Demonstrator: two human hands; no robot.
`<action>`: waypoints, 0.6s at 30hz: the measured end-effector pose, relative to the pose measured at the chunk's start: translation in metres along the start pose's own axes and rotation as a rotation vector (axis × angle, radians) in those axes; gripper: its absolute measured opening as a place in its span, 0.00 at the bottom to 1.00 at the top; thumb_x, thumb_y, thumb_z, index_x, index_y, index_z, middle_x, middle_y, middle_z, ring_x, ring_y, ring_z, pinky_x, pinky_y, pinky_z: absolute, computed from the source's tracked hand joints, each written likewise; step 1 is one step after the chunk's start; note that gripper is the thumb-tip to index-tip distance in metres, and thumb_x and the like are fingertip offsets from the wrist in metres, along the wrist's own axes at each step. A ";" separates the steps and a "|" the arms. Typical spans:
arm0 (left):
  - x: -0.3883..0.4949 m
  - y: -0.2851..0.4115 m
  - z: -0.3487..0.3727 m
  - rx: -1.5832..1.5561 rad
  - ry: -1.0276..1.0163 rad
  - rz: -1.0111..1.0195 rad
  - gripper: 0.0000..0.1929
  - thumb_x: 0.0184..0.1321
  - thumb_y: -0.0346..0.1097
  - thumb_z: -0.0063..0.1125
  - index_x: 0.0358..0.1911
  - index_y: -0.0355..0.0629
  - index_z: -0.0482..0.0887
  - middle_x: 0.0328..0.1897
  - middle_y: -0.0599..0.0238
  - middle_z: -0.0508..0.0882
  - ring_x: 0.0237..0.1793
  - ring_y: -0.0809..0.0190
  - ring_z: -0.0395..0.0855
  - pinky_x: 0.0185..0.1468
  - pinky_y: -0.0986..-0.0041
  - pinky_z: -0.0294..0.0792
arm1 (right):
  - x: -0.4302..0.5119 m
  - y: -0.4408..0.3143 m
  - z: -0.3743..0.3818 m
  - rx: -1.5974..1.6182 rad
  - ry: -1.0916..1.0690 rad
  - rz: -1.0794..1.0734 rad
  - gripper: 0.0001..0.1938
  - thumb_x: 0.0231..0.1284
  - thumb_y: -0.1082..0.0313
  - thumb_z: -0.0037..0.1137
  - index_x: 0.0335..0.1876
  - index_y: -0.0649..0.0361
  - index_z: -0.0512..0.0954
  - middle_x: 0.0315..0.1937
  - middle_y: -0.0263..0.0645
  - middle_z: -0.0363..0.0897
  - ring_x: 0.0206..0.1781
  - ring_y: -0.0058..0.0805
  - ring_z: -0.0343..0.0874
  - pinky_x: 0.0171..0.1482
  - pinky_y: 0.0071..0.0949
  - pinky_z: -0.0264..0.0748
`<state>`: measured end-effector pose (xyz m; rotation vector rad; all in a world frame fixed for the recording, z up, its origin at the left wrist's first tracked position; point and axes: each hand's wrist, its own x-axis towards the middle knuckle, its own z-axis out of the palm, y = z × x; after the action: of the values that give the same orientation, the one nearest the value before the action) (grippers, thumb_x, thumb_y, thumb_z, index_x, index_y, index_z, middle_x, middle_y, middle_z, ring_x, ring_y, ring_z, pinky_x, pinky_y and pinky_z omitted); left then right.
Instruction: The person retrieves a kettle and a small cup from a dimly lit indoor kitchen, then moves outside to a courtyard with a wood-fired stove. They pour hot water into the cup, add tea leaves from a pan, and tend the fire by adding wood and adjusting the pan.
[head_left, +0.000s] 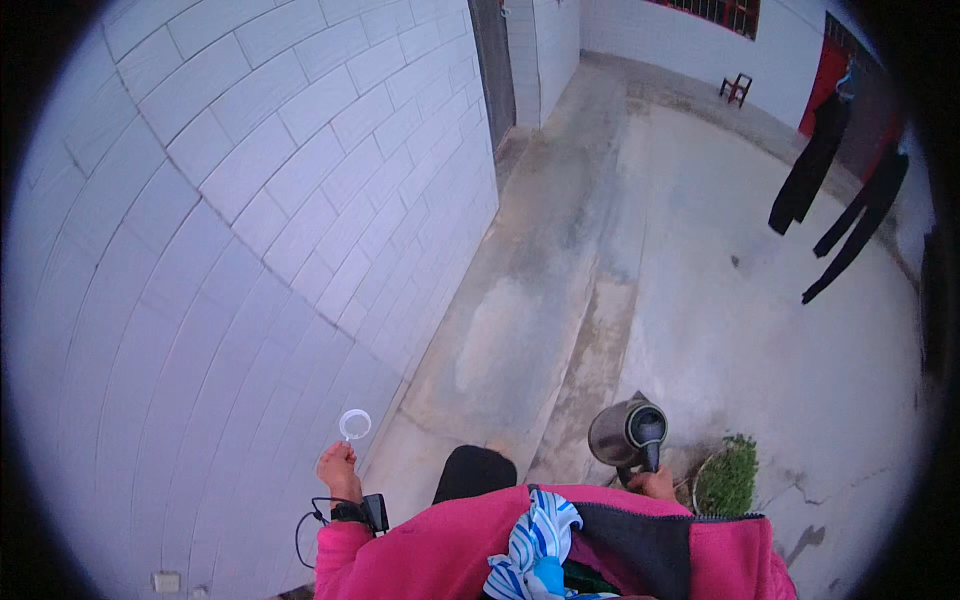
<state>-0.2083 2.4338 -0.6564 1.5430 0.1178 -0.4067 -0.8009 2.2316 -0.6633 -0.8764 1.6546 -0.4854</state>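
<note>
My left hand (339, 469) is closed on the thin handle of a small white ring-shaped item (355, 424), held up beside the white brick-patterned wall; whether the ring has a mesh cannot be told. A dark watch-like band and a black device with a cable sit at that wrist. On the other side, my right hand (654, 482) grips the black handle of a metal electric kettle (616, 435). The kettle is over the concrete ground, left of a green leafy plant (739, 476).
The white wall (300, 187) runs along my left towards a dark doorway (493, 71). Dark trousers (811, 161) hang at the upper right. Farther off, a small wooden chair (736, 89) stands by the far wall. A wall socket (166, 582) is low at the left.
</note>
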 end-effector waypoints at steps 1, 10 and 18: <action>0.010 0.012 0.027 -0.028 -0.029 0.004 0.09 0.55 0.23 0.59 0.39 0.32 0.78 0.28 0.62 0.81 0.25 0.66 0.78 0.28 0.78 0.71 | -0.003 -0.016 0.000 -0.088 0.017 -0.011 0.07 0.35 0.77 0.61 0.24 0.64 0.76 0.20 0.39 0.76 0.24 0.32 0.78 0.26 0.34 0.72; 0.052 0.160 0.247 -0.203 -0.277 -0.075 0.09 0.56 0.21 0.58 0.40 0.31 0.78 0.30 0.59 0.81 0.26 0.64 0.78 0.30 0.77 0.72 | -0.024 -0.201 -0.007 -0.347 0.097 -0.117 0.08 0.35 0.78 0.61 0.27 0.66 0.77 0.24 0.38 0.79 0.26 0.31 0.80 0.29 0.35 0.78; 0.075 0.197 0.438 -0.160 -0.535 -0.136 0.09 0.56 0.22 0.59 0.41 0.29 0.78 0.30 0.59 0.81 0.27 0.64 0.78 0.31 0.77 0.72 | 0.010 -0.283 0.008 -0.007 0.053 -0.381 0.11 0.39 0.81 0.56 0.33 0.68 0.74 0.26 0.41 0.76 0.24 0.35 0.79 0.25 0.37 0.82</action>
<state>-0.1526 1.9848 -0.4783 1.2286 -0.1593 -0.8829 -0.7116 2.0449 -0.4701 -1.2009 1.5398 -0.7686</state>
